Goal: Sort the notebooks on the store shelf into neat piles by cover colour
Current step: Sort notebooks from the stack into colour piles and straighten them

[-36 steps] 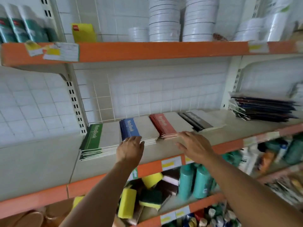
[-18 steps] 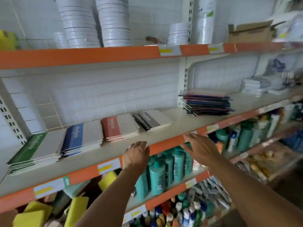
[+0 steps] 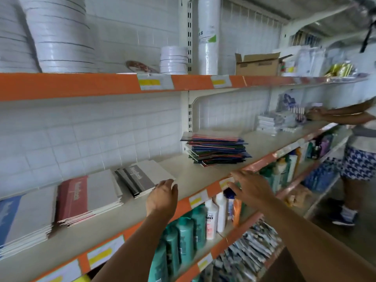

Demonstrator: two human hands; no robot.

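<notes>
On the middle shelf (image 3: pixel 183 176) lie sorted notebook piles: a blue pile (image 3: pixel 22 218) at the far left, a red pile (image 3: pixel 85 198) beside it, and a black pile (image 3: pixel 140 178). Farther right sits a messy mixed-colour stack of notebooks (image 3: pixel 215 149). My left hand (image 3: pixel 162 197) hovers with relaxed fingers just right of the black pile, holding nothing. My right hand (image 3: pixel 250 186) is spread open over the shelf's orange front edge, below the mixed stack, also empty.
The upper shelf carries stacks of white plates (image 3: pixel 59 37) and a cardboard box (image 3: pixel 258 64). Teal and white bottles (image 3: pixel 183 239) fill the shelf below. Another person (image 3: pixel 358 151) stands at the right, with a hand on the same shelf near some packets (image 3: pixel 272 121).
My view has swung right: the green pile has left the frame and the mixed stack is now nearer the centre. Both hands have shifted right along the shelf edge, still empty.
</notes>
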